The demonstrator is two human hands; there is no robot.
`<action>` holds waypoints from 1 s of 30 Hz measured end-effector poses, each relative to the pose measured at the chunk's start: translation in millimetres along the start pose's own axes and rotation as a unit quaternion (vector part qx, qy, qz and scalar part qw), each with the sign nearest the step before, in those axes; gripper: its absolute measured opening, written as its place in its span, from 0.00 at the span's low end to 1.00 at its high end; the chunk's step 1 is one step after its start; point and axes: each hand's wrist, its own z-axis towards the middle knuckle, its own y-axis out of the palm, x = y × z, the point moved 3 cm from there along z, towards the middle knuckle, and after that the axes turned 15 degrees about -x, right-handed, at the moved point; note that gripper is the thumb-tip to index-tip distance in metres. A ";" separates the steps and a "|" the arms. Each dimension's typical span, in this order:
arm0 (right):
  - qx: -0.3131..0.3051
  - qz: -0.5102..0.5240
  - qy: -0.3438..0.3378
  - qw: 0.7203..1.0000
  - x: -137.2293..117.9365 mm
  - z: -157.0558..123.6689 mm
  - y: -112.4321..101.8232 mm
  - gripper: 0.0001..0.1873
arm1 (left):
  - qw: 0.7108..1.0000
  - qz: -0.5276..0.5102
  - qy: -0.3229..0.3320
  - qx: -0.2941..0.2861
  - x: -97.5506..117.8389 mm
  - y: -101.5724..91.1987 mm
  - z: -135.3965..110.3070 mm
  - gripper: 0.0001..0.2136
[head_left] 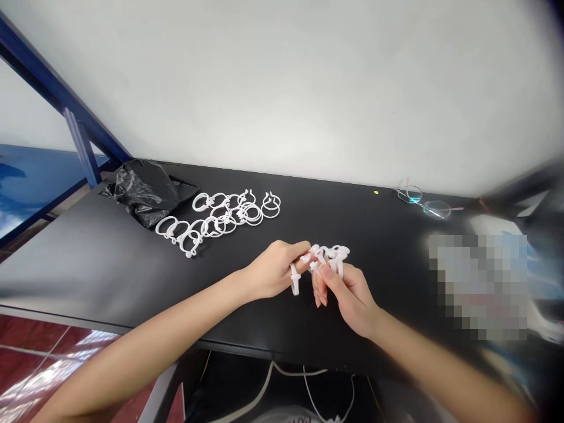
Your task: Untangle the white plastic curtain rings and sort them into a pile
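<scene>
Over the front part of the black table, my two hands meet. My right hand (355, 299) is closed on a bunch of white plastic rings (338, 254) with small knobbed ends, its thumb pressed against them. My left hand (274, 269) reaches in from the left, fingers closed at the near side of the bunch. One more white ring (295, 282) hangs around a finger of the left hand. Which ring its fingertips pinch is partly hidden. Several similar rings (191, 239) lie in loose rows on the table, left of my hands.
A crumpled black plastic bag (150, 188) lies at the back left of the black table (110, 264). Eyeglasses (436, 208) rest near the wall at the right. A blurred, pixelated package (480, 288) sits at the right edge. Cables (264, 388) hang below the table's front edge.
</scene>
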 end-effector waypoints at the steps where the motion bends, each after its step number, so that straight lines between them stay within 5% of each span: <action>1: 0.008 0.008 0.008 1.000 -0.4 1.1 -0.3 0.25 | 1.000 -0.001 -0.009 0.003 -0.2 -1.9 -0.3 0.12; 9: 0.078 0.161 0.045 0.983 -1.5 10.1 -2.7 0.22 | 0.999 -0.035 -0.031 0.027 0.3 -10.6 -0.5 0.11; 20: 0.048 0.106 0.099 0.988 1.6 11.4 3.1 0.11 | 0.997 -0.043 -0.064 0.027 -1.3 -0.5 3.1 0.15; 24: 0.067 0.117 0.081 0.987 -0.6 11.9 -3.5 0.11 | 0.991 0.106 -0.070 0.040 0.4 -7.2 1.5 0.07; 27: 0.065 0.149 0.093 0.982 -0.1 12.4 -6.0 0.13 | 0.957 0.281 -0.065 0.031 -0.2 -9.3 1.0 0.12; 30: 0.042 0.173 0.098 0.979 0.4 12.3 -6.1 0.16 | 0.936 0.349 -0.049 -0.008 -2.7 -5.8 1.6 0.16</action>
